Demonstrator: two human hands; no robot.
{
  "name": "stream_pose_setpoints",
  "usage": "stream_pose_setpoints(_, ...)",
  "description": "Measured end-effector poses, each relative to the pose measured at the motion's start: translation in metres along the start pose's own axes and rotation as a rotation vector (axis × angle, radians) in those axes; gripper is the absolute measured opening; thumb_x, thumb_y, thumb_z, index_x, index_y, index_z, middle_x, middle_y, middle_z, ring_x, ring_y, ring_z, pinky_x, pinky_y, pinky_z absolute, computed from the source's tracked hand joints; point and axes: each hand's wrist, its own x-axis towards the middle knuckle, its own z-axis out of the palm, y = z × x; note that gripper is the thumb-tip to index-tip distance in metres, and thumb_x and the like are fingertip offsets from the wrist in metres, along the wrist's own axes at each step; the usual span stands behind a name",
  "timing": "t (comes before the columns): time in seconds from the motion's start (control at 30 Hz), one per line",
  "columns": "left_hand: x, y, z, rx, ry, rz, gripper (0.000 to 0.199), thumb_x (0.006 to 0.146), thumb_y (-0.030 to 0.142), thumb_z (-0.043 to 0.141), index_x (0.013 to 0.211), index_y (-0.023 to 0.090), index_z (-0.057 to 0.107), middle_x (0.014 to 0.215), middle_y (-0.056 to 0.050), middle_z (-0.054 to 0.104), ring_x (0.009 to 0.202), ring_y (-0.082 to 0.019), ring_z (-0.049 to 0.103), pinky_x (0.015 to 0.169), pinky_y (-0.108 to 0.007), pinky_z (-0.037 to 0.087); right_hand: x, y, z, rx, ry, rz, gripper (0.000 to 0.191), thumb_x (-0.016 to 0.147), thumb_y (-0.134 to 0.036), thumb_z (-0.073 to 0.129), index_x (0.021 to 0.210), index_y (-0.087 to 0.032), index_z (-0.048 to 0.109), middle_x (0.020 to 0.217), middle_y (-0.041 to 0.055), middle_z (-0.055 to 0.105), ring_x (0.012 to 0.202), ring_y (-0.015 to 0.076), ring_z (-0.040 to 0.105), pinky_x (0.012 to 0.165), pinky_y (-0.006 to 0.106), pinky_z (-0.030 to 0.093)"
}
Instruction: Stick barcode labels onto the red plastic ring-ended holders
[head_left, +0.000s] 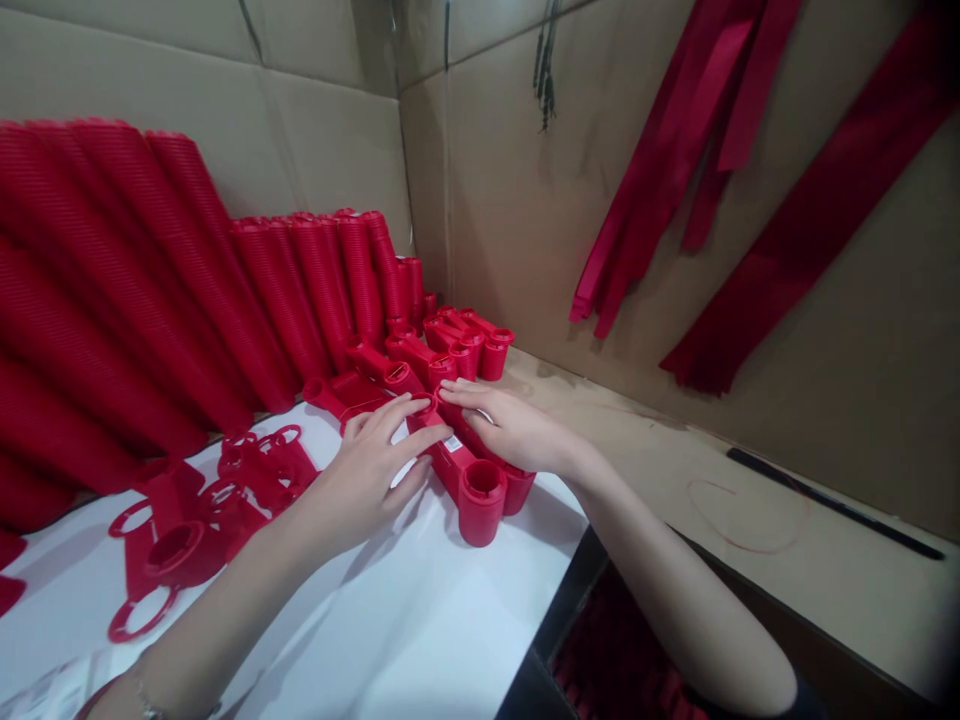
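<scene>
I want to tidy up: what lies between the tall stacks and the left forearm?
Loose red pieces, some with rings, on the white sheet, in the head view.

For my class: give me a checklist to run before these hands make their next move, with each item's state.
1. Left hand touching the labelled red piece: ok, its fingers lie on it.
2. Right hand on the neighbouring red piece: ok, it lies over it.
3. Near cylinder of the labelled one facing up: ok, its open mouth shows.
4. White label legible: cannot tell, its print is too small.
5. Loose ringed pieces neatly sorted: not ok, they overlap in a jumble on the white surface.
</scene>
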Motion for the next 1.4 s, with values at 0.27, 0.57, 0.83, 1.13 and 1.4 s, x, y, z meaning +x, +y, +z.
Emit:
stream_pose_setpoints(0.27, -0.001, -0.003, 0.002, -0.008, 0.003, 0.011, 0.035, 0.085, 0.022, 0.038, 0.118, 0.026, 0.051, 0.131, -0.009, 0.041, 0.121, -0.028, 0.037, 0.094, -0.046, 0.035, 0.000, -0.002, 0.002, 0.017, 0.014, 0.017, 0.045, 0.081, -0.011, 0.034, 0.123, -0.014, 0.051, 0.131, 0.0064, 0.045, 0.125, 0.0180, 0.036, 0.106, 0.038, 0.028)
stream_pose_setpoints(0.57, 0.000, -0.006, 0.003, 0.023, -0.009, 0.041, 0.036, 0.084, 0.023, 0.040, 0.119, 0.026, 0.049, 0.133, -0.007, 0.038, 0.123, -0.025, 0.036, 0.097, -0.041, 0.036, 0.003, 0.002, 0.006, 0.047, 0.025, 0.028, 0.043, 0.081, -0.009, 0.034, 0.121, -0.012, 0.052, 0.131, 0.0069, 0.046, 0.124, 0.0190, 0.037, 0.105, 0.034, 0.029)
stream_pose_setpoints(0.83, 0.001, -0.004, 0.002, -0.004, -0.014, 0.034, 0.035, 0.085, 0.026, 0.041, 0.119, 0.025, 0.049, 0.134, -0.006, 0.039, 0.123, -0.025, 0.037, 0.098, -0.039, 0.038, 0.001, 0.003, 0.006, 0.098, 0.031, 0.020, 0.039, 0.079, -0.008, 0.037, 0.112, -0.014, 0.058, 0.125, 0.0067, 0.052, 0.122, 0.0226, 0.040, 0.101, 0.035, 0.033)
stream_pose_setpoints(1.13, 0.000, -0.003, 0.000, 0.013, -0.022, 0.034, 0.034, 0.086, 0.025, 0.039, 0.119, 0.023, 0.049, 0.134, -0.007, 0.038, 0.121, -0.024, 0.038, 0.097, -0.038, 0.037, 0.000, 0.002, 0.008, 0.104, 0.068, 0.010, 0.041, 0.079, -0.010, 0.035, 0.114, -0.012, 0.057, 0.128, 0.0072, 0.049, 0.122, 0.0184, 0.040, 0.102, 0.030, 0.031)
stream_pose_setpoints(1.4, -0.001, -0.011, -0.001, 0.110, -0.066, 0.088, 0.040, 0.082, 0.021, 0.040, 0.122, 0.025, 0.047, 0.134, -0.008, 0.037, 0.122, -0.027, 0.036, 0.095, -0.041, 0.035, 0.000, 0.007, 0.011, 0.137, 0.074, 0.019, 0.045, 0.082, -0.014, 0.032, 0.123, -0.011, 0.050, 0.131, 0.0060, 0.046, 0.124, 0.0150, 0.037, 0.105, 0.028, 0.026)
